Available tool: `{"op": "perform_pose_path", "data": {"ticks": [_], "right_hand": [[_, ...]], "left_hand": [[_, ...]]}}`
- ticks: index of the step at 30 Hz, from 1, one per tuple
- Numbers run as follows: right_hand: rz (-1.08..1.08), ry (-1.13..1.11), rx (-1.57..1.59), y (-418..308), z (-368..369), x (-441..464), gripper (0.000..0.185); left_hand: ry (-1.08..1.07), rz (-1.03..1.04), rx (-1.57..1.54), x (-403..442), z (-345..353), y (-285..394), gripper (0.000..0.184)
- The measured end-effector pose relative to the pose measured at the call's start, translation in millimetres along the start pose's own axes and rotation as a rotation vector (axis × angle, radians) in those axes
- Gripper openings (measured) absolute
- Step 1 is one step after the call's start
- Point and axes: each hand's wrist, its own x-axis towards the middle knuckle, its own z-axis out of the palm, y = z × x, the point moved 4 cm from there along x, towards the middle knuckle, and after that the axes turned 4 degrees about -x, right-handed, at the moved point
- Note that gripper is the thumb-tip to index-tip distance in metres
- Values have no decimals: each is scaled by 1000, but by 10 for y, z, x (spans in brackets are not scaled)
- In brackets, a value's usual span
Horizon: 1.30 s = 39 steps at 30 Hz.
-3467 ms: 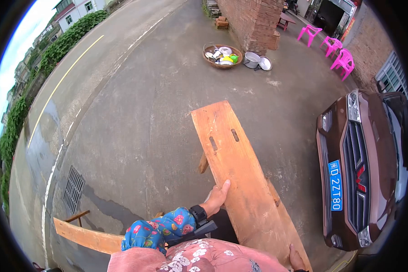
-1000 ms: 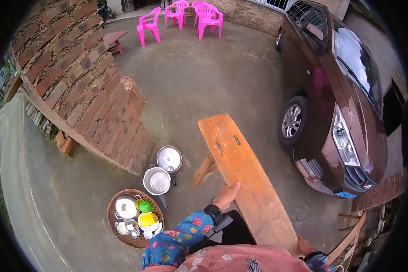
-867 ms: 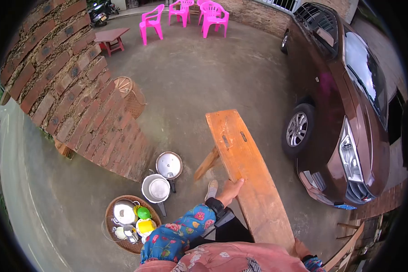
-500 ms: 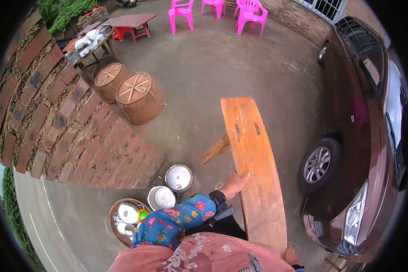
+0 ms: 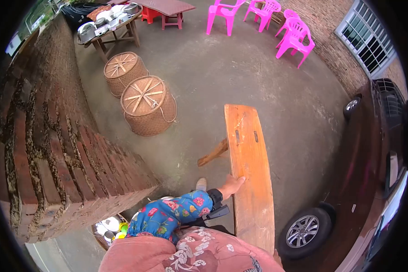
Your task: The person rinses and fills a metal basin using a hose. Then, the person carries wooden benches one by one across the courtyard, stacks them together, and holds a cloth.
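A long wooden bench is held up lengthwise in front of my body. Its orange-brown seat has two slots near the far end, and one leg sticks out to the left. My left hand, in a blue flowered sleeve with a black wristband, grips the seat's left edge, thumb on top and fingers hidden beneath. Only a sliver of my right hand shows at the near right edge of the bench; its fingers are mostly hidden.
A brick wall rises close on the left, and a dark car stands on the right. Two woven baskets, pink chairs and a table with pots are ahead. A basket of dishes sits lower left.
I have moved forward with the bench still in my hands. The wall's end and car wheel are nearer, more chairs show, and the pots by the wall are mostly hidden.
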Motion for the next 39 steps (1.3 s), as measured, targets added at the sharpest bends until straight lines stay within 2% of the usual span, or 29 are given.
{"op": "perform_pose_path", "data": {"ticks": [2,4,5,7,8,10,11,15,18,20,21,22,23,25,27,29,34,35,36,37,38,39], "right_hand": [[-14,-15,-7,-505,-197,154,67],[-34,-27,-11,-1017,-383,317,67],[-47,-29,-19,-1271,-489,410,67],[-72,-33,-30,-1760,-654,546,68],[-85,-37,-42,-2003,-723,650,68],[-107,-39,-66,-2512,-895,809,68],[-119,-37,-79,-2816,-988,906,69],[-172,-35,-149,-4023,-1363,1384,69],[-216,-59,-199,-5081,-1621,1762,70],[-227,-145,-114,-5775,-1818,1919,70],[-157,-221,270,-5804,-1783,2171,79],[-144,-222,248,-6059,-1853,2244,79],[-139,-176,111,-6347,-2000,2322,81],[-169,-68,-168,-7303,-2230,2134,83],[-221,-85,-187,-7852,-2316,2474,83],[-255,-95,-183,-8330,-2238,2681,82],[-317,-64,-407,-10500,-1952,2722,81],[-310,-55,-400,-10598,-1858,2873,81],[-387,-52,-391,-11011,-1666,3164,81],[-447,-63,-395,-11389,-1472,3401,81],[-427,-93,-420,-11688,-1286,3537,81],[-479,-233,-313,-12045,-1086,3616,80]], "left_hand": [[-8,-95,-36,287,-205,438,60],[157,30,40,603,-350,824,66],[171,33,33,752,-413,981,66],[239,128,-63,865,-522,1224,52],[248,126,-69,955,-583,1272,52],[-92,20,-247,1163,-559,1343,52],[-92,-95,-254,1429,-624,1394,53],[-122,-111,-324,2206,-902,2144,52],[-42,-36,-284,2807,-1291,2847,52],[-28,-75,-248,3113,-1543,3331,55],[17,-69,-284,3211,-1634,3486,56],[68,-56,-341,3347,-1724,3676,58],[31,-51,-406,3598,-1841,3740,60],[91,-53,-412,3901,-2108,4088,60],[144,-53,-355,4194,-2458,4434,61],[162,-52,-379,4592,-2755,4584,60],[278,-73,-457,5565,-3897,5274,56],[339,-100,-433,5798,-4078,5198,54],[429,-109,-418,6208,-4443,5228,53],[465,75,-454,6776,-4771,4989,51],[578,43,-367,7024,-5120,4993,49],[571,62,-404,7216,-5436,5020,49]]}}
